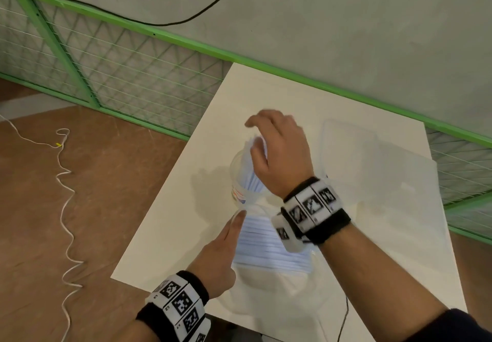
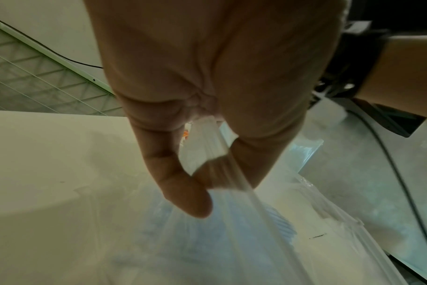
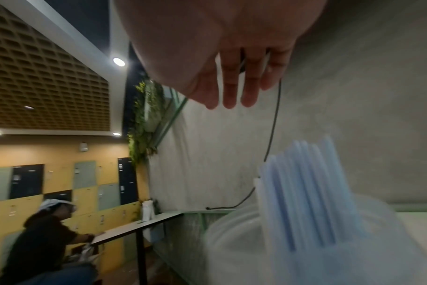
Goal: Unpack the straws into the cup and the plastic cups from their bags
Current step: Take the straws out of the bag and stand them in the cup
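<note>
- Cream tabletop [image 1: 165, 235] fills the middle of the head view, with a green mesh railing [image 1: 111, 75] along the upper left and brown floor at the left edge.
- Centre frame stands the clear cup [image 1: 235, 179], holding a batch of pale blue straws [image 1: 253, 171]; their long axis runs steeply upward, tops leaning toward the upper right of the frame. In the right wrist view they fan slightly at the top.
- Right hand [image 1: 279, 152] hovers over the straw tops; the wrist view shows its fingers [image 3: 229, 90] straight and spread, gripping nothing.
- Left hand [image 1: 221, 256], lower centre, pinches the mouth of the straw bag [image 1: 269, 285] between thumb [image 2: 185, 192] and fingers.
- More straws remain in that bag, a bundle [image 1: 271, 245] lying flat with its long axis running from left to right across the frame, just below the cup.
- A second clear bag [image 1: 354, 160] lies to the right; its contents are hard to make out.
- Risk, as I judge it: the leaning straws load one side of a light cup, so a brush from the right hand could tip it and spill them.
- A tug on the bag, which lies close to the cup's base, could also nudge the cup.
</note>
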Available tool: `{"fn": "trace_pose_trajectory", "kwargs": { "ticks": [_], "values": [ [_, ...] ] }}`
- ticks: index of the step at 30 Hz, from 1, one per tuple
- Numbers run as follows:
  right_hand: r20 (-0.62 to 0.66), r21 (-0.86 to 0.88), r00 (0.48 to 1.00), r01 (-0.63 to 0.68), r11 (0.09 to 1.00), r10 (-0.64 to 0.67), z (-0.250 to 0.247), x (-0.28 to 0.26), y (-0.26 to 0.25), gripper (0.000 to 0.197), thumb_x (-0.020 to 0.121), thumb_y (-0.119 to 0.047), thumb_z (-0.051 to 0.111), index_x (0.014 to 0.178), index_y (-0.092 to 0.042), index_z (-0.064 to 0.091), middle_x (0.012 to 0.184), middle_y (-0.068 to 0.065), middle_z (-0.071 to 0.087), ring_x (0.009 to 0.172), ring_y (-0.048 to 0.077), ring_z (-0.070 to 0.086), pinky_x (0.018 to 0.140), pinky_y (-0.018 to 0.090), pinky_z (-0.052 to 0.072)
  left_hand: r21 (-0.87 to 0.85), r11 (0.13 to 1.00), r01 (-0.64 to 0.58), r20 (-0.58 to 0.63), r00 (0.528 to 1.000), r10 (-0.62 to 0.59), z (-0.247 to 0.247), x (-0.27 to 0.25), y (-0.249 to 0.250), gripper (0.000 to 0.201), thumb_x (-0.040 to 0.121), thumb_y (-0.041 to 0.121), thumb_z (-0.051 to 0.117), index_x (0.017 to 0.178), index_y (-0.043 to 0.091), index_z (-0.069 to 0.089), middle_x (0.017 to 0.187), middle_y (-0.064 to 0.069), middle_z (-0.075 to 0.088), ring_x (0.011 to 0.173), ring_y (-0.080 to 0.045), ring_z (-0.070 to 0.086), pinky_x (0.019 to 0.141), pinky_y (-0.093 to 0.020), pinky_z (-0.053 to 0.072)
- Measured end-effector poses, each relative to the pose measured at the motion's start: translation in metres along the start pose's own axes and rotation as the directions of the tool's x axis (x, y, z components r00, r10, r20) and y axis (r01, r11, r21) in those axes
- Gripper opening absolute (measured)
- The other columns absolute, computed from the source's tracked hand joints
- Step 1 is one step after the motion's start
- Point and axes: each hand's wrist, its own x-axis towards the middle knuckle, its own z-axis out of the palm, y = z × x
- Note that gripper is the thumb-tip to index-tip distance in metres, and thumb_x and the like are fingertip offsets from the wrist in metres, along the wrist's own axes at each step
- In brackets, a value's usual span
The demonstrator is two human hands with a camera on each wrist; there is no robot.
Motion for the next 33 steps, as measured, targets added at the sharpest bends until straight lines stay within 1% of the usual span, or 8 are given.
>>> {"fn": "trace_pose_trajectory", "kwargs": {
  "ticks": [2,4,5,9,13,22,29,33],
  "values": [
    [-0.013,0.107,0.998,0.054,0.993,-0.053,-0.016,-0.031,-0.016,0.032,0.075,-0.004,0.046,0.103,-0.013,0.061,0.105,0.004,0.063,0.084,0.026,0.061,0.06,0.039,0.052,0.018,1.0,0.011,0.008,1.0,-0.011,0.002,0.003,0.0,0.116,0.077,-0.007,0.048,0.142,0.048,-0.03,0.158,0.025,-0.014,0.1,-0.016,0.061,0.077,-0.023,0.053],
    [0.077,0.144,0.995,0.058,0.988,-0.07,-0.022,-0.075,-0.026,0.027,0.075,-0.007,0.044,0.097,-0.017,0.057,0.093,0.0,0.064,0.074,0.022,0.062,0.052,0.036,0.051,0.03,0.999,0.014,0.011,1.0,-0.015,0.005,0.007,-0.001,0.117,0.076,-0.005,0.05,0.143,0.047,-0.031,0.159,0.022,-0.005,0.075,-0.011,0.059,0.061,-0.018,0.046],
    [0.158,0.122,0.986,0.034,0.992,-0.053,-0.02,-0.1,-0.027,0.025,0.076,-0.01,0.044,0.095,-0.019,0.056,0.089,-0.001,0.064,0.071,0.021,0.062,0.051,0.034,0.051,0.03,1.0,0.011,0.018,1.0,-0.011,0.007,0.009,-0.001,0.117,0.076,-0.005,0.05,0.144,0.046,-0.03,0.16,0.02,-0.003,0.074,-0.012,0.059,0.06,-0.018,0.047],
    [0.542,-0.148,0.814,-0.151,0.977,0.208,0.01,-0.192,-0.01,0.037,0.074,-0.016,0.047,0.108,-0.024,0.058,0.104,-0.003,0.063,0.078,0.022,0.065,0.052,0.034,0.053,-0.002,1.0,-0.029,0.041,0.999,0.029,0.015,0.011,0.005,0.121,0.074,-0.008,0.053,0.139,0.054,-0.029,0.159,0.024,-0.013,0.12,-0.021,0.056,0.092,-0.032,0.052],
    [0.594,-0.348,0.724,-0.161,0.924,0.35,0.035,-0.235,0.003,0.063,0.057,-0.015,0.079,0.117,-0.02,0.061,0.114,0.0,0.064,0.082,0.022,0.066,0.061,0.034,0.055,-0.008,0.998,-0.059,0.009,0.998,0.059,0.021,0.014,0.015,0.122,0.075,-0.008,0.055,0.139,0.052,-0.03,0.16,0.022,-0.014,0.129,-0.021,0.048,0.098,-0.029,0.049],
    [0.478,-0.436,0.785,-0.178,0.882,0.394,0.053,-0.237,0.002,0.05,0.063,-0.02,0.082,0.11,-0.02,0.065,0.11,0.0,0.064,0.085,0.024,0.063,0.067,0.036,0.052,-0.027,0.998,-0.059,-0.052,0.997,0.058,0.021,0.012,0.01,0.12,0.074,-0.008,0.057,0.144,0.049,-0.022,0.16,0.022,-0.008,0.128,-0.02,0.046,0.1,-0.033,0.048],
    [0.483,-0.459,0.785,-0.151,0.875,0.389,0.062,-0.243,0.005,0.024,0.064,-0.021,0.081,0.085,-0.023,0.068,0.085,-0.004,0.066,0.077,0.022,0.06,0.067,0.036,0.052,-0.024,0.999,-0.032,-0.037,0.999,0.031,0.023,0.006,0.007,0.118,0.074,-0.007,0.057,0.147,0.046,-0.018,0.16,0.023,-0.005,0.118,-0.018,0.052,0.094,-0.03,0.05],
    [0.466,-0.481,0.801,-0.129,0.867,0.377,0.064,-0.239,0.004,0.012,0.071,-0.018,0.065,0.082,-0.022,0.069,0.076,-0.004,0.066,0.075,0.023,0.06,0.068,0.034,0.051,-0.015,1.0,-0.022,-0.038,0.999,0.022,0.022,0.005,0.008,0.116,0.074,-0.007,0.056,0.148,0.044,-0.017,0.159,0.023,-0.005,0.114,-0.017,0.054,0.092,-0.029,0.05]
  ]
}}
